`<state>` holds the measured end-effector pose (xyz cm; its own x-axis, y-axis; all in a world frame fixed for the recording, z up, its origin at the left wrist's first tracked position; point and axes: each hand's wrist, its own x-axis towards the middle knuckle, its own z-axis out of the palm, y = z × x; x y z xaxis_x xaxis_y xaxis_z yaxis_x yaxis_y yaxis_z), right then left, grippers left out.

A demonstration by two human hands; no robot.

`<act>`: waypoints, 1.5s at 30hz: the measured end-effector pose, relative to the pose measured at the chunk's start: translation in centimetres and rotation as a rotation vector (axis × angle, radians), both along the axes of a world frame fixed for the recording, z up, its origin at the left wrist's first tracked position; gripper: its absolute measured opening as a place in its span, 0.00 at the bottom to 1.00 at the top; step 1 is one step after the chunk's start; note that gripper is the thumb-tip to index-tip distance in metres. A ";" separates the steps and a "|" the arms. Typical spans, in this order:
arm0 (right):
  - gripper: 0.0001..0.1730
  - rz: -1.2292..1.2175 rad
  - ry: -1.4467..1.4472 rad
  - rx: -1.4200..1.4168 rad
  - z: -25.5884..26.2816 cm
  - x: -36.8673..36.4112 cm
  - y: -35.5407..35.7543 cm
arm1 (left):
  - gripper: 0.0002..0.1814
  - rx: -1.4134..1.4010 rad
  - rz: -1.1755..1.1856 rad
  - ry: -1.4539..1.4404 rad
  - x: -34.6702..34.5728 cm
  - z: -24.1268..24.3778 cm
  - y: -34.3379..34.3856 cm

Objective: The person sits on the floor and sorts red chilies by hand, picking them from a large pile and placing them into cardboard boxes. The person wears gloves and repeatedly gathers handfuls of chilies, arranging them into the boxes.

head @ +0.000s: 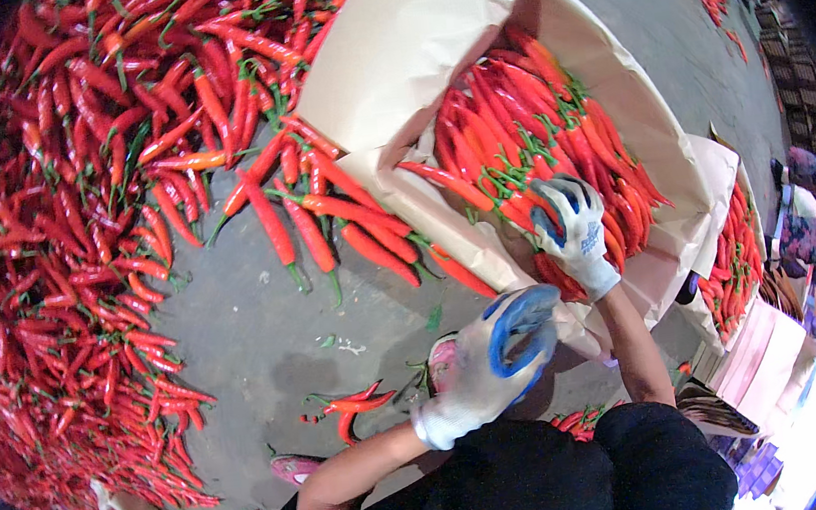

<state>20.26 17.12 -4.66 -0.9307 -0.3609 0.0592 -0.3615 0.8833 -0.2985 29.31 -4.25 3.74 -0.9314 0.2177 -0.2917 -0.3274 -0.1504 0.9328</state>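
An open box lined with cream paper [349, 73] stands before me, with red chili peppers [484, 125] laid in rows inside, their green stems bunched together. My right hand [572, 229], in a white and blue work glove, reaches into the box with bent fingers among the peppers at the near side; whether it grips one cannot be told. My left hand [505, 346], in a matching glove and blurred, is raised outside the box near its lower left edge. Its fingers curl inward, and no pepper shows in it.
A large heap of red chili peppers [72, 218] spreads on the concrete floor at the left, with loose peppers [351, 216] beside the box. Another paper-lined box of peppers [734, 271] stands at the right, near a stack of flat cardboard [752, 359]. People are visible at the far right and bottom left.
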 end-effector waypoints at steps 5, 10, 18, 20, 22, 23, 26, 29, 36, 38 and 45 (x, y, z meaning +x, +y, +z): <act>0.26 0.011 0.062 0.067 -0.5 -0.5 -0.3 | 0.17 -0.340 0.050 0.191 2.4 -1.9 -6.5; 0.15 -0.040 0.197 -0.097 4.2 0.1 -3.8 | 0.22 -1.030 -0.321 0.195 6.3 -4.9 -15.9; 0.24 0.557 -0.587 -0.244 5.5 8.3 -22.6 | 0.22 -1.291 -0.485 -0.175 16.1 -9.2 -22.3; 0.29 0.743 -0.672 -0.007 0.5 12.1 -24.8 | 0.22 -1.229 -0.476 -0.131 18.6 -9.7 -20.8; 0.32 1.000 -0.659 0.152 -2.0 14.8 -24.7 | 0.20 -1.080 -0.579 -0.096 21.2 -9.7 -19.1; 0.33 1.136 -0.672 0.168 -2.6 15.5 -24.3 | 0.19 -0.977 -0.651 -0.045 22.0 -9.5 -19.0; 0.27 1.323 -1.116 0.252 -0.5 13.5 -26.0 | 0.14 -0.341 -0.412 -0.091 24.0 -9.4 -20.7; 0.24 1.038 -0.967 -0.056 -0.9 9.7 -32.1 | 0.17 -0.769 0.233 0.136 18.1 -8.5 -26.7; 0.30 0.680 -0.096 -0.078 -1.7 0.1 -52.0 | 0.18 -1.615 0.697 -0.202 3.9 -10.3 -42.7; 0.34 0.725 -0.017 0.069 -2.5 -0.6 -54.5 | 0.20 -1.616 0.601 -0.376 2.0 -11.5 -44.1; 0.21 0.779 -0.067 0.157 -6.3 5.8 -50.6 | 0.19 -1.495 0.628 -0.174 7.6 -14.5 -37.3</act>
<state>26.08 -33.45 -11.01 -0.4073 -0.9085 -0.0936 -0.8778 0.4177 -0.2346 36.95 -41.60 -10.74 -0.6946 -0.7192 0.0125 -0.6779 0.6603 0.3231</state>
